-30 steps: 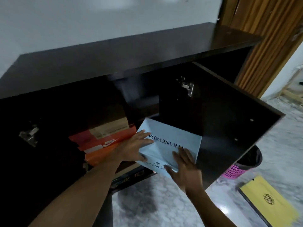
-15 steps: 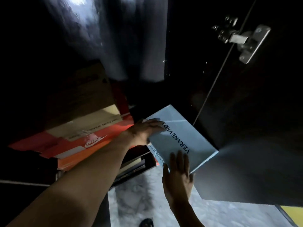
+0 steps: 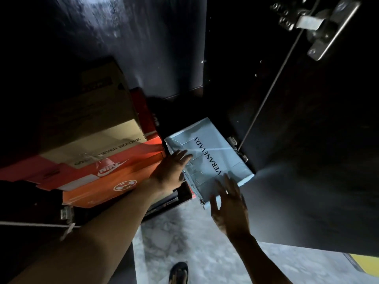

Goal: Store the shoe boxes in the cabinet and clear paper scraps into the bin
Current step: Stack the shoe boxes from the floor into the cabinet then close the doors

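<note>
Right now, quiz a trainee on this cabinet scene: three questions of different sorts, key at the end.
1. True or false: the left hand rests on the pale blue box.
2. Multiple choice: the tan box sits (a) on top of the orange boxes, (b) on the floor, (c) on the pale blue box.
3. Fill in: the right hand, fingers spread, is at the pale blue box's ____ edge.

Key: 1 true; 2 a; 3 near.
</note>
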